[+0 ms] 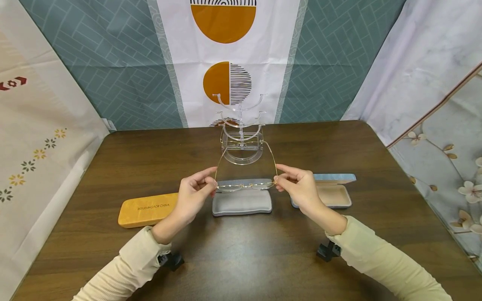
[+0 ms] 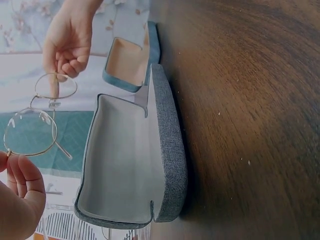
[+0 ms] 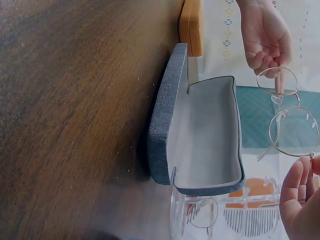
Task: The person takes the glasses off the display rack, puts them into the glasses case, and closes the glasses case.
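Even, bright light in the head view, with soft glare on the dark brown wooden surface (image 1: 238, 259); hazier wrist views show white glints on the round gold-wire glasses (image 2: 35, 113), shadow beside the open grey fabric case (image 2: 170, 150)

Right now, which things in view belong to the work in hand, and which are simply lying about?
In use: glasses, held by left hand and right hand; likely open grey case; perhaps clear stand.
Seemingly lying about: closed yellow case; open blue case.
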Demonstrator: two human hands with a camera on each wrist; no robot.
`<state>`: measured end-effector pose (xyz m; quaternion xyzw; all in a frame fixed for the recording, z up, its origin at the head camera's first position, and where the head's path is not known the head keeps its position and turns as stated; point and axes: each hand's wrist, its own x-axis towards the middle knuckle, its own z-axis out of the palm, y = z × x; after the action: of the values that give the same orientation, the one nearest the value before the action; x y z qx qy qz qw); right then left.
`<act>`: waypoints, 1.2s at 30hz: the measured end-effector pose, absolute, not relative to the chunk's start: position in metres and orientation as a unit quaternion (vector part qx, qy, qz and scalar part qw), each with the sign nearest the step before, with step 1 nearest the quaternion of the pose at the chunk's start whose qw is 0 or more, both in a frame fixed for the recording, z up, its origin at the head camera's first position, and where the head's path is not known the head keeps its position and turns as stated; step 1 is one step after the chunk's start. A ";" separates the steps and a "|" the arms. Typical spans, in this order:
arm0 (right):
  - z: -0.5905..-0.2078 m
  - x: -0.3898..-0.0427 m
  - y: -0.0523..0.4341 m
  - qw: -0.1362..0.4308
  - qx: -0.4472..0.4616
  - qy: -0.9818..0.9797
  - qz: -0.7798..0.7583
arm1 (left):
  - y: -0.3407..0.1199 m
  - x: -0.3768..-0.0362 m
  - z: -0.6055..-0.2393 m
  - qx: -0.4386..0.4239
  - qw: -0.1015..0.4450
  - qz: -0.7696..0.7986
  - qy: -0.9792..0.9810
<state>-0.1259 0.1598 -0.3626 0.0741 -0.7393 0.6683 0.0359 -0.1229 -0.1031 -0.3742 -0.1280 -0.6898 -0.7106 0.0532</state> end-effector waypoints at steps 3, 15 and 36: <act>-0.363 -0.126 0.160 0.037 0.076 -0.737 0.671 | -0.103 -0.123 -0.374 -0.127 0.047 -0.709 -0.692; -0.364 -0.126 0.161 0.031 0.074 -0.733 0.675 | -0.103 -0.122 -0.375 -0.124 0.025 -0.712 -0.691; -0.366 -0.129 0.159 0.033 0.079 -0.740 0.667 | -0.105 -0.124 -0.377 -0.132 0.023 -0.695 -0.706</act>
<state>-0.1291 0.1594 -0.3664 0.0791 -0.7398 0.6673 0.0329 -0.1235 -0.1054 -0.3770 -0.1317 -0.7065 -0.6950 0.0225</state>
